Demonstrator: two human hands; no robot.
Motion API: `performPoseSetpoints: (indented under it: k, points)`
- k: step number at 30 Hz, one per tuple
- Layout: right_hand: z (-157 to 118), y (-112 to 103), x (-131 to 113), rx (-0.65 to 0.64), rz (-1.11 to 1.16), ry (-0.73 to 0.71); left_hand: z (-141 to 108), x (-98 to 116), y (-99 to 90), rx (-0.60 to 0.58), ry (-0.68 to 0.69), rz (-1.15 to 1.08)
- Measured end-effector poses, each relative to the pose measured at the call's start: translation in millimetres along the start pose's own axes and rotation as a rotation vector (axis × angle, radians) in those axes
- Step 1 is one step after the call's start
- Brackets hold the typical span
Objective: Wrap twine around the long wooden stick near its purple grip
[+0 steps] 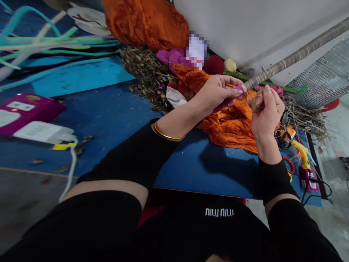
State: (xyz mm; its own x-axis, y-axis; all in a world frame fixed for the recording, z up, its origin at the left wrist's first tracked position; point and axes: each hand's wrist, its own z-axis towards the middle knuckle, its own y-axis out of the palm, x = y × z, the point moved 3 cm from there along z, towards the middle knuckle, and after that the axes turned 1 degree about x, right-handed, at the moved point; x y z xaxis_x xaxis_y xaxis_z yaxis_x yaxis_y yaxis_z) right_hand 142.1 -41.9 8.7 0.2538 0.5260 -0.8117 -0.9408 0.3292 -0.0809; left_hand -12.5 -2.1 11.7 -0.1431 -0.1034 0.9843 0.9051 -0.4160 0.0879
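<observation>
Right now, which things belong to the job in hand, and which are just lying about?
Likely in use:
pole, purple end in left hand
brown piece, too unclear to identify, in right hand

Apparently lying about:
orange cloth
twigs
yellow tool
charger
tubes

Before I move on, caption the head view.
Left hand on pole's purple end, right hand holding something brown, over orange cloth.

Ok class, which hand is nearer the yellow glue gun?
Right. In the picture, the right hand is above and left of the yellow glue gun, apart from it; the left hand is farther left, at the striped pole's end.
</observation>
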Motion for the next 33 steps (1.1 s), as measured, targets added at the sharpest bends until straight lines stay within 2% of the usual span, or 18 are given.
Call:
performPoseSetpoints:
  k: [3,5,10,15,18,21,27,30,33]
  points:
    - [-7.1,4.2,-12.5,0.087,0.056,-0.01,1.1,-2.9,-1.0,0.005,-0.011,0.015]
    - [-13.5,8.1,-21.5,0.087,0.081,-0.037,1.9,-4.0,-1.6,-0.008,-0.024,0.021]
    - [-20.6,9.8,-41.9,-0.075,-0.064,-0.151,5.6,-6.0,-2.3,-0.049,-0.024,0.077]
    - [-8.4,-5.1,-55.4,-0.154,-0.34,-0.383,8.3,-9.9,-3.1,-0.058,-0.005,0.126]
    - [-0.7,-12.1,-51.7,-0.205,-0.419,-0.362,7.0,-11.8,-0.6,-0.098,0.003,0.125]
    - [3.2,-14.1,-48.4,-0.257,-0.371,-0.355,4.7,-12.4,2.2,-0.116,0.016,0.137]
    - [11.0,-12.6,-40.4,-0.271,-0.346,-0.28,2.7,-15.7,7.7,-0.106,0.051,0.218]
    - [14.9,-11.8,-32.6,-0.285,-0.319,-0.282,1.2,-16.0,9.9,-0.087,0.114,0.322]
    - [18.7,-13.2,-22.9,-0.287,-0.318,-0.26,-3.4,-11.8,11.8,-0.054,0.207,0.533]
